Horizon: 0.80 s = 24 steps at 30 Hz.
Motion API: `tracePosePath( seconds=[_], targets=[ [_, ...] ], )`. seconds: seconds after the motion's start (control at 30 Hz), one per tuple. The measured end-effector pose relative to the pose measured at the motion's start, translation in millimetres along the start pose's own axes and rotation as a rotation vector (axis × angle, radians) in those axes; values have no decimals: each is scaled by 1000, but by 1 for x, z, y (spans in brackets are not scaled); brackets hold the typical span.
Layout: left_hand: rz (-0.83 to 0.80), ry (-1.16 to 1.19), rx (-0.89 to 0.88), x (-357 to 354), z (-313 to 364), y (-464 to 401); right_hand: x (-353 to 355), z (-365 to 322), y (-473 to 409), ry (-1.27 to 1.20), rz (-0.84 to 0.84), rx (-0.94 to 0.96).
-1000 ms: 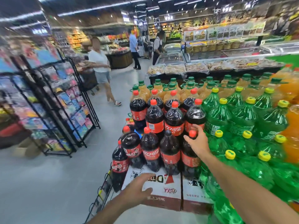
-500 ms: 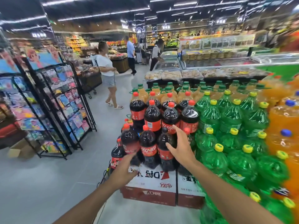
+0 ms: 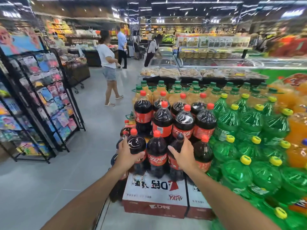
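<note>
Cola bottle with the red cap [image 3: 137, 145] stands at the left of the front row on the cardboard cases [image 3: 156, 188], and the left hand [image 3: 127, 154] grips it, fingers curled round its shoulder from the left side. The right hand [image 3: 183, 156] clasps the dark-capped bottle [image 3: 179, 139] two places along, thumb on the near side and fingers wrapped round the right. A middle cola bottle [image 3: 157, 156] is packed tight between the two held ones, and a fourth cola bottle [image 3: 203, 152] crowds the right hand's knuckles. The upper tier of cola [image 3: 162, 120] rises just behind, and green bottles [image 3: 232, 176] press in from the right. A black wire rack [image 3: 41, 97] lines the aisle at left, where a shopper [image 3: 108, 63] stands well apart.
</note>
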State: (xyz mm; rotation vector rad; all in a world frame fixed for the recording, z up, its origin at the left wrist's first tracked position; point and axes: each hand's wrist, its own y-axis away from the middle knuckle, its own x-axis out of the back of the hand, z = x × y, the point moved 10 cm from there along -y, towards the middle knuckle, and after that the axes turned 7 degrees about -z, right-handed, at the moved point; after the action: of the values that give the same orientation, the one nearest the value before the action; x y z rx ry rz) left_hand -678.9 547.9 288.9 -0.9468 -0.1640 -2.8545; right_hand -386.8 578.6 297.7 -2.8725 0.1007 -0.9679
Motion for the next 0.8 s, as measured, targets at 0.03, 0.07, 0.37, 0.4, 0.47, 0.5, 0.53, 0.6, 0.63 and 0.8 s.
tracePosePath(
  seconds=[0.03,0.07,0.37,0.4,0.47,0.5,0.53,0.6,0.63,0.8],
  targets=[
    [0,-12,14,-1,-6,-11,-2,4,-5,6,34,-11],
    [-5,-18,19,-3,-11,-20,-4,8,-9,18,59,-21],
    [-6,79,-49,-21,-26,-47,-5,6,-15,234,81,-83],
    [14,70,-62,-18,-26,-46,-5,6,-16,264,67,-78],
    [28,58,-71,-15,-25,-45,-4,6,-17,307,24,-73],
    [26,55,-77,-13,-24,-44,-3,7,-18,318,1,-71],
    [19,48,-85,-13,-22,-44,-1,7,-19,324,-20,-68],
    [-7,44,-90,-13,-22,-43,0,6,-21,331,-58,-44],
    [-22,43,-84,-13,-22,-42,0,5,-22,335,-76,-34],
    [-59,23,-84,-15,-32,-48,-1,4,-24,368,-103,-10]
  ],
)
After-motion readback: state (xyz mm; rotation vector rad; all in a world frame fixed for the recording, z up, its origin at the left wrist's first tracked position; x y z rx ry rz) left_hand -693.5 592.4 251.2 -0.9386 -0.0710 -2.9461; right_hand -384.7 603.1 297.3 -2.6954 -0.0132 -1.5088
